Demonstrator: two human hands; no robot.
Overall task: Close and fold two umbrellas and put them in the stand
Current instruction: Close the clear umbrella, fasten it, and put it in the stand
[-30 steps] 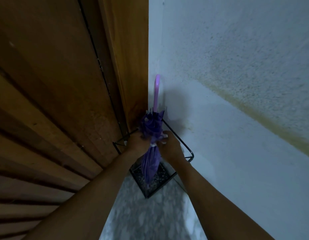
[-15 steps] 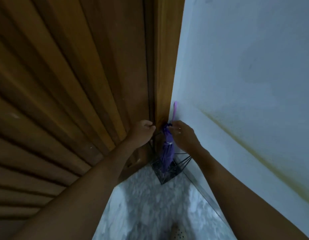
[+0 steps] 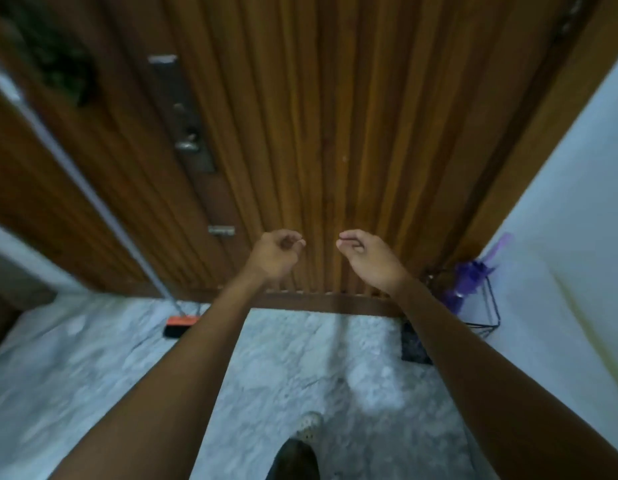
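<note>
A folded purple umbrella [image 3: 468, 277] stands upright in the black wire stand [image 3: 491, 313] in the corner at the right, its pale purple handle leaning on the white wall. Both hands are raised in front of the wooden door, well left of the stand. My left hand [image 3: 276, 252] holds nothing, fingers loosely curled. My right hand [image 3: 364, 254] is likewise empty with curled fingers. My right forearm hides part of the stand's base. No second umbrella is in view.
A slatted wooden door [image 3: 335, 133] with a metal lock plate [image 3: 186, 133] fills the front. A long-handled brush with an orange head [image 3: 181, 322] leans at the left. The floor is grey marble [image 3: 92, 375]. My foot [image 3: 305, 427] shows at the bottom.
Both hands have let go of the purple umbrella and drawn back from the stand. The view has swung left, so the stand now sits at the right edge.
</note>
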